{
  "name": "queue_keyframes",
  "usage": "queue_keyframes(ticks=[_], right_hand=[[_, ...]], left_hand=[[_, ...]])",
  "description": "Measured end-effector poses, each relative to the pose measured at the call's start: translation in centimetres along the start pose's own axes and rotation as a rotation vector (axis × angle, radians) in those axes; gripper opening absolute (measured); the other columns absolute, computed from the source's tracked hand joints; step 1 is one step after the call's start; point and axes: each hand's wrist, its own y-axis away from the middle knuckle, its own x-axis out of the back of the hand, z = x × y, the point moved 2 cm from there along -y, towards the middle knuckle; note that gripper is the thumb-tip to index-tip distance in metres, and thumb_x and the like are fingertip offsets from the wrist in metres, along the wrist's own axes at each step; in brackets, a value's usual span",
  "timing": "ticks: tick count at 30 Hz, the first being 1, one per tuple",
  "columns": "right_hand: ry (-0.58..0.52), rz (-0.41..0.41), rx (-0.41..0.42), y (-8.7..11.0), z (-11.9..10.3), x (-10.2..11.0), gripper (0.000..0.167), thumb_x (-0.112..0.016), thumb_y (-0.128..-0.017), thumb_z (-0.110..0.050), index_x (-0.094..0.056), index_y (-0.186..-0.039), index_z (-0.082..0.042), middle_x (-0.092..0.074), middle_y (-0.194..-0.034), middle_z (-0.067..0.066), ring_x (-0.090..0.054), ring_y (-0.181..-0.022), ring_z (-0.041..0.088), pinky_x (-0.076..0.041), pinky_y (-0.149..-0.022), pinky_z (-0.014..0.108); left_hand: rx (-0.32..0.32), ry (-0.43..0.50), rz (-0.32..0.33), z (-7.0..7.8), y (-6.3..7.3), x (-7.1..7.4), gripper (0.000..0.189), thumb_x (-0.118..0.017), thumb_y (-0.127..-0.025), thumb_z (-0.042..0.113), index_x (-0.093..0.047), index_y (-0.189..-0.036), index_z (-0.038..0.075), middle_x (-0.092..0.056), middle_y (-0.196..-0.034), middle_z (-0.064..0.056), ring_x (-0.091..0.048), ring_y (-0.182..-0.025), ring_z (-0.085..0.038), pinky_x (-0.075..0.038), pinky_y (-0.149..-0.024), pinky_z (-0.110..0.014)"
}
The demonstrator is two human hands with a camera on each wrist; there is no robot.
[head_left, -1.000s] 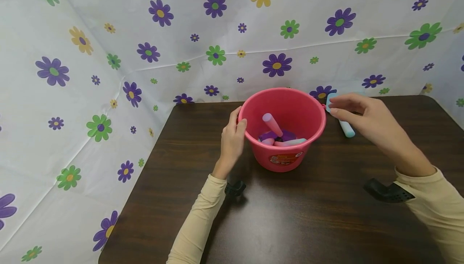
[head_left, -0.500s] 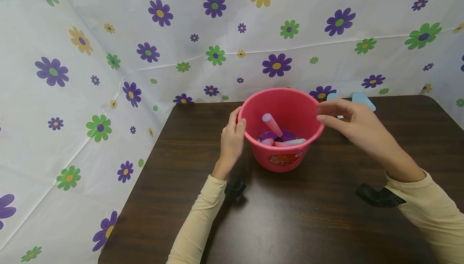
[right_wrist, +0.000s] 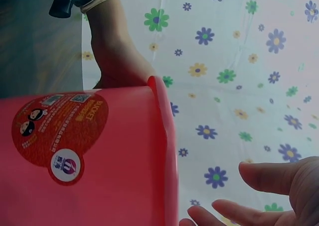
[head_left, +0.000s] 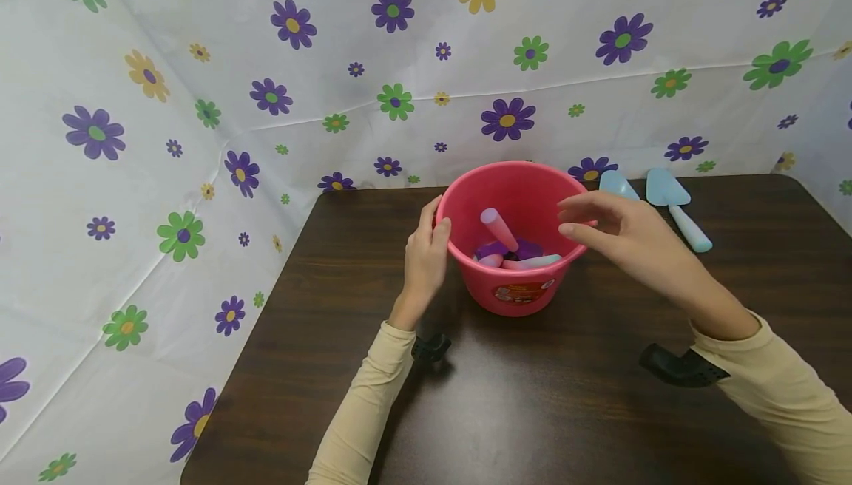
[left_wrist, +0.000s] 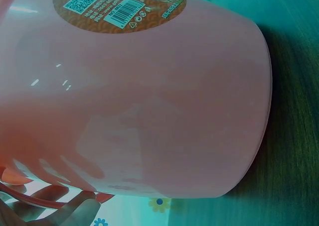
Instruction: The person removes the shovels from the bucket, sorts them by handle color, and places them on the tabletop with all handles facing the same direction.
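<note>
Behind it all, a creased, flower-printed sheet (head_left: pixel 266 41) runs out of frame; below, a dark wood-grain table (head_left: pixel 546 396). One smooth, round pink bucket (head_left: pixel 481 284) stands at centre! The left hand (head_left: pixel 426 256) grips its left rim, some fingers hidden; the right hand (head_left: pixel 626 237), loose, holding nothing, hovers at the right rim, masking one of two blue trowels (head_left: pixel 667 189). Inside, a hard-to-read jumble (head_left: pixel 529 249), one rounded handle (head_left: pixel 499 228) leaning up.
</note>
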Motion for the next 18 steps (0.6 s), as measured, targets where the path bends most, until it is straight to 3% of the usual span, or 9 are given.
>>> queue_keyframes(ticks=[4, 11, 18], right_hand=[[0.009, -0.016, -0.005, -0.2, -0.2, -0.3, 0.050, -0.070, -0.099, -0.027, -0.059, -0.141, -0.002, -0.062, -0.137, 0.021, -0.062, -0.119, 0.040, -0.056, -0.078, 0.021], [0.007, -0.033, 0.006, -0.4, -0.7, -0.8, 0.050, -0.071, -0.098, -0.027, -0.060, -0.138, -0.001, -0.063, -0.135, 0.021, -0.061, -0.120, 0.041, -0.060, -0.085, 0.053], [0.029, -0.062, 0.025, -0.7, -1.0, -1.4, 0.047, -0.073, -0.095, -0.026, -0.063, -0.135, -0.002, -0.066, -0.130, 0.020, -0.061, -0.119, 0.042, -0.060, -0.084, 0.054]], left_hand=[[-0.005, 0.001, 0.002, 0.1, 0.0, 0.0, 0.053, -0.046, -0.105, 0.037, -0.047, -0.152, 0.012, -0.070, -0.125, -0.014, -0.071, -0.102, -0.031, -0.060, -0.087, -0.044], [-0.002, 0.002, 0.007, 0.0, 0.0, 0.0, 0.053, -0.045, -0.104, 0.037, -0.047, -0.152, 0.014, -0.070, -0.128, -0.013, -0.071, -0.106, -0.030, -0.060, -0.089, -0.045], [-0.002, -0.001, 0.010, -0.1, -0.1, 0.0, 0.053, -0.045, -0.104, 0.038, -0.048, -0.152, 0.014, -0.070, -0.128, -0.012, -0.071, -0.107, -0.030, -0.059, -0.090, -0.044]])
